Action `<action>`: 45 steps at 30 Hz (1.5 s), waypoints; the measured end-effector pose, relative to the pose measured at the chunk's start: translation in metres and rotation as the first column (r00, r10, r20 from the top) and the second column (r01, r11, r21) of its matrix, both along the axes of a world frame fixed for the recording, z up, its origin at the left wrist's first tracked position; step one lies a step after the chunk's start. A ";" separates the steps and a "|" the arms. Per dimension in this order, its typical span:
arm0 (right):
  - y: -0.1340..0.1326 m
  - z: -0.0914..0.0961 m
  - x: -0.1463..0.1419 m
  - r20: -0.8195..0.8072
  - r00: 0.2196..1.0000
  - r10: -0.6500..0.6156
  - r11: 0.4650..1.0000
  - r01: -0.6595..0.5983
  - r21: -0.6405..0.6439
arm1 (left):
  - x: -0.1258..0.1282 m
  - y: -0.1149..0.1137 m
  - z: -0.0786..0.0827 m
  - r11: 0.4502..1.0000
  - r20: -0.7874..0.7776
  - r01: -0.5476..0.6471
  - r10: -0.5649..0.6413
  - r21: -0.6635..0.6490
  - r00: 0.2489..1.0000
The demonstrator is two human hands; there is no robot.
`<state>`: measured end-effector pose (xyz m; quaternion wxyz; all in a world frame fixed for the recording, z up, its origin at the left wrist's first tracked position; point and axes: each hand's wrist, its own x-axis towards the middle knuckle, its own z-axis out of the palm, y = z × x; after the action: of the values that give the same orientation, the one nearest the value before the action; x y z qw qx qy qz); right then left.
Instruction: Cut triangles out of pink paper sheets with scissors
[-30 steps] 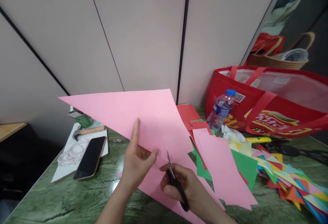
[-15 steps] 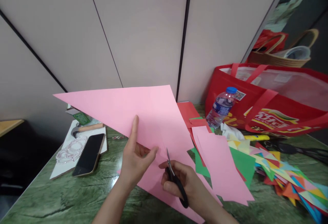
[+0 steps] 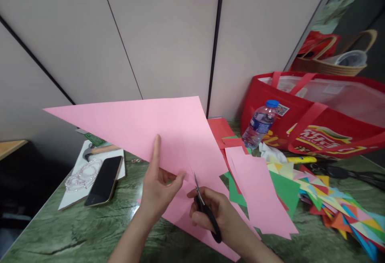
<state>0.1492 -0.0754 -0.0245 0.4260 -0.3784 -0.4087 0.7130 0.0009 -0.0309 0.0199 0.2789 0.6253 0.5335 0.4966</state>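
Observation:
My left hand (image 3: 159, 190) pinches the lower edge of a large pink paper sheet (image 3: 144, 130), holding it raised above the green marble table (image 3: 75, 235). The forefinger lies along the sheet's front and the thumb presses from below. My right hand (image 3: 216, 213) grips black-handled scissors (image 3: 204, 208), whose blades point up into the sheet's lower edge just right of my left thumb. The part of the pink sheet below the cut lies on the table under both hands.
Cut pink (image 3: 258, 190), green (image 3: 285, 190) and red (image 3: 221, 128) paper pieces lie to the right, with a stack of coloured triangles (image 3: 339, 206). A water bottle (image 3: 260, 124) and red bag (image 3: 325, 114) stand behind. At left are a phone (image 3: 104, 180), bead bracelets (image 3: 81, 174) and a hammer (image 3: 99, 149).
The pink sheet's left tip has swung further left and slightly up. Both hands stay in nearly the same place, the scissors still at the sheet's edge.

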 end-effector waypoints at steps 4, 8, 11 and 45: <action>0.000 -0.002 -0.001 0.021 1.000 -0.019 1.000 0.019 0.012 | 0.000 0.001 -0.003 0.999 0.020 0.052 -0.052 -0.010 0.998; 0.000 -0.004 -0.001 0.013 1.000 -0.022 1.000 0.022 0.007 | 0.001 0.001 -0.004 0.998 0.024 0.057 -0.056 -0.027 0.998; 0.000 -0.006 -0.001 0.003 1.000 -0.013 1.000 0.013 0.014 | 0.001 0.002 -0.003 0.998 0.026 0.060 -0.059 -0.015 0.998; 0.000 -0.004 -0.001 0.135 0.990 -0.034 0.998 0.028 0.048 | 0.002 0.002 -0.002 0.996 0.031 0.086 -0.085 -0.039 0.996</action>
<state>0.1479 -0.0756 -0.0285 0.4166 -0.4227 -0.4470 0.6693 0.0025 -0.0292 0.0183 0.3202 0.6344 0.5120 0.4826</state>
